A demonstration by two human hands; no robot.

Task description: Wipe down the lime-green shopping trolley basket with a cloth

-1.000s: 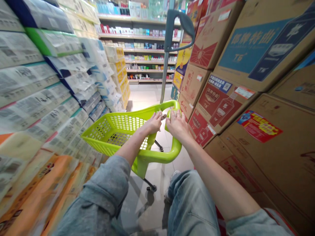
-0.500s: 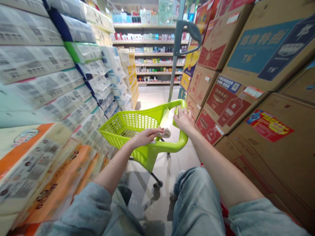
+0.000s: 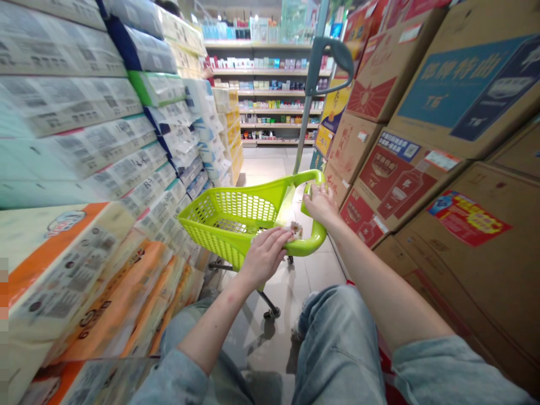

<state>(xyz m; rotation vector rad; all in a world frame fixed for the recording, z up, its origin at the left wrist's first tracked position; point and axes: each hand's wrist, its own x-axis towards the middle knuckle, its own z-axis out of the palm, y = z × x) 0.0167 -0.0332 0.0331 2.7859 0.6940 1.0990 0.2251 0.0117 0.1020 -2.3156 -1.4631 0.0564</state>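
A lime-green shopping cart (image 3: 228, 250) with a perforated basket stands in front of me, its curved handle frame (image 3: 307, 246) at the right end. My right hand (image 3: 321, 205) is wrapped round the far part of that handle frame. Over the near side of the frame lies my left hand (image 3: 266, 251), closed, with a crumpled, dirty-looking cloth or tissue (image 3: 296, 229) showing beyond its fingertips. The cloth is against the inner side of the frame. Part of it is hidden by the fingers.
Packs of tissue paper (image 3: 76, 107) are stacked high on the left, orange ones (image 3: 109, 304) nearest. Cardboard cartons (image 3: 455, 95) form a wall on the right. A grey pole with a handle (image 3: 310, 84) rises beyond the cart. Shelves of goods (image 3: 274, 95) close the aisle.
My left hand has turned palm-down and shifted right along the frame, carrying the cloth with it. My right hand keeps its hold. The view has swung slightly left.
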